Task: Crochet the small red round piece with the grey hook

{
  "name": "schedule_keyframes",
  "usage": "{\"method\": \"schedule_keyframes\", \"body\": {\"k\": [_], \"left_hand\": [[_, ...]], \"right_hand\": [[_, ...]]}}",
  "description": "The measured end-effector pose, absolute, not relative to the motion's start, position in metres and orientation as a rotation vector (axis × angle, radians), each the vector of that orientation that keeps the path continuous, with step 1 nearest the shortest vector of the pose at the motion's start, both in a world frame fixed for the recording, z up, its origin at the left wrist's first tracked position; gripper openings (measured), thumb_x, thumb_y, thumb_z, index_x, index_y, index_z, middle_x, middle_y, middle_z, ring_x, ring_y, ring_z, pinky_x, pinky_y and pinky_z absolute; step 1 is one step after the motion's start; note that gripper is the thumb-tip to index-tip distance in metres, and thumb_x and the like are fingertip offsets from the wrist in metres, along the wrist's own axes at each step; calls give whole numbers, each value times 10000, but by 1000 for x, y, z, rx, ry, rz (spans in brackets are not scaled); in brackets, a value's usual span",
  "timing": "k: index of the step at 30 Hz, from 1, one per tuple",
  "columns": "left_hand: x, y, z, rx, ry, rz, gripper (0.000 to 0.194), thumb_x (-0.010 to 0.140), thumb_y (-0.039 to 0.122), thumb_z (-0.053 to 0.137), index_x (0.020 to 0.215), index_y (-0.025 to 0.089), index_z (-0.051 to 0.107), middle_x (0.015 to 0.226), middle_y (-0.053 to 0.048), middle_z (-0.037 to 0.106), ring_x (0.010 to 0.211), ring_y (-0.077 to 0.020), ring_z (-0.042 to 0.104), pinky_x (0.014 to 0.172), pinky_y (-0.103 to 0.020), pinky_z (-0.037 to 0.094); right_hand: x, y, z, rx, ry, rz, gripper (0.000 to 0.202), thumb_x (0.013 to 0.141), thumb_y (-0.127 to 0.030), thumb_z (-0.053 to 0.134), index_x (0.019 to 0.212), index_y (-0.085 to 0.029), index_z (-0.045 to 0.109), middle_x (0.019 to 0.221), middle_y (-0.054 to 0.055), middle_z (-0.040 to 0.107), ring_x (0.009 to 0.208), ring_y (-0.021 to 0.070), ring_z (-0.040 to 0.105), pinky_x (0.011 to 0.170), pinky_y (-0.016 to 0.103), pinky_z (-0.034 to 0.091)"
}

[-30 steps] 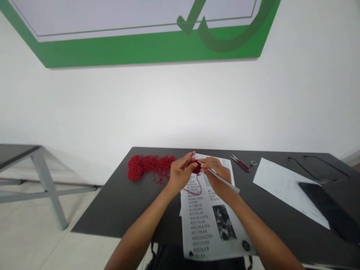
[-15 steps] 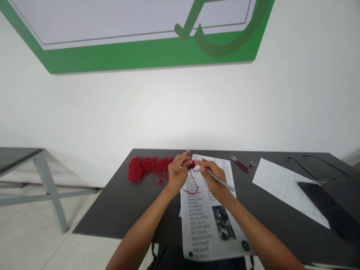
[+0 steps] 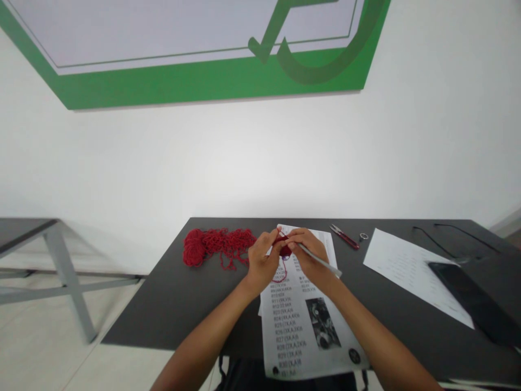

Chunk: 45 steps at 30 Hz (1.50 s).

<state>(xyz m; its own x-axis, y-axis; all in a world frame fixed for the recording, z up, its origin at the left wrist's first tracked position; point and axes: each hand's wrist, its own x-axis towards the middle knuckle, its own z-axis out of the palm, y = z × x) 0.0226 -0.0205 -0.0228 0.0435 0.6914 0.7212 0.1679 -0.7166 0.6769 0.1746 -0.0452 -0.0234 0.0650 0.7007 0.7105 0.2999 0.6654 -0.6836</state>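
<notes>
Between my hands is a small dark red crochet piece [image 3: 285,250], with a loose yarn tail hanging below it. My left hand [image 3: 262,257] pinches the piece from the left, and red yarn runs up by its raised index finger. My right hand [image 3: 310,251] is closed around a grey-handled crochet hook [image 3: 325,265], its tip end at the piece and partly hidden by fingers. A printed pattern sheet [image 3: 291,331] lies under both hands and overhangs the near table edge. Left of my hands, a red yarn ball [image 3: 194,247] trails a tangled heap of loose yarn [image 3: 230,242].
On the dark table [image 3: 195,309], red-handled thread snips [image 3: 345,237] and a small metal ring [image 3: 363,237] lie right of the pattern. Farther right are a white sheet [image 3: 407,271], a black phone [image 3: 468,298] and eyeglasses [image 3: 458,256]. A wall rises behind.
My hands have drawn closer together around the crochet piece, the left one moving slightly right. More of the red piece shows now. The whole view has shifted slightly.
</notes>
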Motion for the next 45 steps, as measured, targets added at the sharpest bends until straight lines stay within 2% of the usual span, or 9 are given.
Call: {"method": "schedule_keyframes", "body": {"k": [4,6,11,18,25,31,37,41,45], "left_hand": [[33,-23,-28,1359,686,1456,392,820,386,781,1167,203,764,911,-65,782,696,-163,697,642,-292,590],[36,-22,-28,1137,585,1344,448,778,435,818,1142,177,773,895,-77,786,689,-156,692,644,-284,579],[28,-16,-20,1061,508,1360,471,668,385,910,1075,176,798,774,-29,747,644,-110,642,635,-236,520],[14,-12,-15,1239,403,1279,524,683,370,906,1152,177,773,731,-12,673,599,-85,558,562,-205,422],[11,-14,-12,1280,339,1283,613,727,495,852,1219,149,736,709,-18,633,551,-85,497,526,-218,377],[11,-16,-7,1237,366,1299,551,699,334,898,1205,180,743,699,-1,636,552,-74,505,527,-202,354],[7,-18,-1,1137,313,1185,651,642,404,927,1215,165,730,705,-19,667,558,-91,552,529,-204,370],[8,-22,1,1062,267,1147,653,662,436,914,1224,165,723,684,-5,660,501,-60,507,487,-181,337],[6,-23,4,1032,229,1107,614,663,450,913,1173,157,739,674,9,666,500,-63,549,561,-207,468]], "right_hand": [[170,-48,-37,-900,-1612,57,148,960,-286,604,1047,-293,723,1055,62,678,974,213,676,843,362,606],[171,-49,-37,-876,-1628,1,142,961,-265,603,1033,-297,722,1045,57,674,958,204,677,824,350,607],[173,-53,-20,-799,-1542,294,121,964,-332,616,928,-271,714,974,41,689,894,189,679,806,342,576],[177,-53,-12,-622,-1435,720,133,901,-394,711,888,-263,726,937,36,718,879,187,691,774,309,559],[183,-55,-8,-643,-1488,723,102,888,-365,732,860,-268,728,966,30,737,866,177,697,746,291,547],[185,-55,-10,-660,-1540,697,73,899,-336,718,867,-271,719,1024,25,748,900,174,706,760,285,546],[189,-58,-4,-659,-1527,800,121,888,-381,728,863,-263,724,1052,40,779,944,202,732,790,312,568],[187,-61,-4,-651,-1436,893,156,872,-411,744,833,-264,715,1033,43,794,964,222,747,861,366,589],[183,-60,-15,-632,-1334,1012,189,869,-448,738,860,-263,705,1077,61,791,1010,255,750,918,431,587]]}}
